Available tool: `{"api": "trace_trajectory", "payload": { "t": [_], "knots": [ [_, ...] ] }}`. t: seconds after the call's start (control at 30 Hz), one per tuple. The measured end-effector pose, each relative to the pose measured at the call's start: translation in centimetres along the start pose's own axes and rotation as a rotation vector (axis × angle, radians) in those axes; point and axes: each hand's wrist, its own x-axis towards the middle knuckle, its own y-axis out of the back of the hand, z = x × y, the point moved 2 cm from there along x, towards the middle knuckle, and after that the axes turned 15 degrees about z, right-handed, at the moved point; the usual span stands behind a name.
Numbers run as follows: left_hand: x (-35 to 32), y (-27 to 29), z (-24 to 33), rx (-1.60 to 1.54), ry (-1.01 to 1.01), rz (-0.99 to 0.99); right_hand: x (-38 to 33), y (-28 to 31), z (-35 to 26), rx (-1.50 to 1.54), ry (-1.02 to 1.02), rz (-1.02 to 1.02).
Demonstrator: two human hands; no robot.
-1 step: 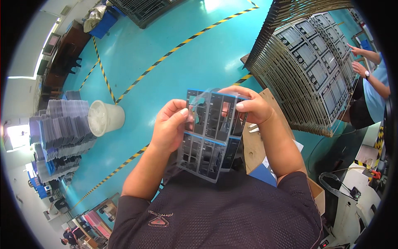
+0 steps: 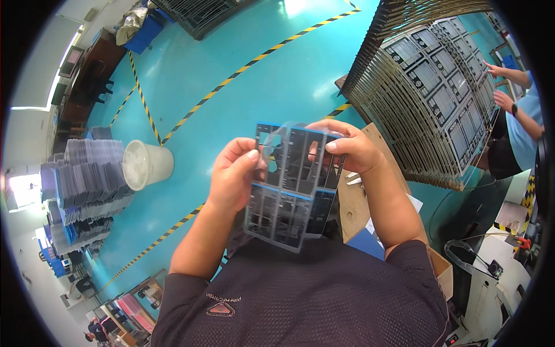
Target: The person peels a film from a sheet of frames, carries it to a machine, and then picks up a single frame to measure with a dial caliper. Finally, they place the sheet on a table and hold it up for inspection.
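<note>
Two bare hands, one dark sheet [image 2: 298,168] between them, held up in front of the black shirt [image 2: 312,295]. Sheet has rectangular cut-outs, blue lines across the top and middle, and clear film [image 2: 319,168] over part of the front, curling at the top edge. Left hand [image 2: 232,176] on the sheet's upper left edge, fingers [image 2: 238,148] bent, closed up to the thumb in a light pinch. Right hand [image 2: 355,151] on the upper right: thumb flat on the front, fingers curled behind, gap only as wide as the sheet; part of one finger shows through a cut-out. Lower part of sheet hangs free, tilted, near the shirt. More dark panel shows behind at lower right; can't tell if it's a second piece. Under the right forearm, a wooden board [image 2: 350,211] with a blue piece [image 2: 365,243] and some white paper [image 2: 376,231] near it. White bucket [image 2: 163,165] on the blue-green floor [image 2: 219,46] to the left, stacks of thin sheets [image 2: 95,173] just beside it. Yellow-black tape [image 2: 231,75] crosses the floor. Upper right: big wire rack [image 2: 399,115] with printed panels [image 2: 430,75] on it; a co-worker in light blue [image 2: 526,133] stands there, both hands raised near the panels. White machine [image 2: 485,306] at lower right, red part [image 2: 524,243] on top. Another person [image 2: 98,329], small, at lower left.
</note>
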Motion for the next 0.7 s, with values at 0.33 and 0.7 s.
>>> {"api": "trace_trajectory", "payload": {
  "t": [0.33, 0.7],
  "knots": [
    [1.5, 2.9, 1.1, 0.14, 0.023, 0.104, -1.5, 3.5, 0.1, -0.064, -0.089, 0.206],
    [2.6, 4.2, 0.4, 0.059, 0.029, 0.088, 1.1, 5.3, 2.1, -0.09, -0.099, 0.058]
  ]
}}
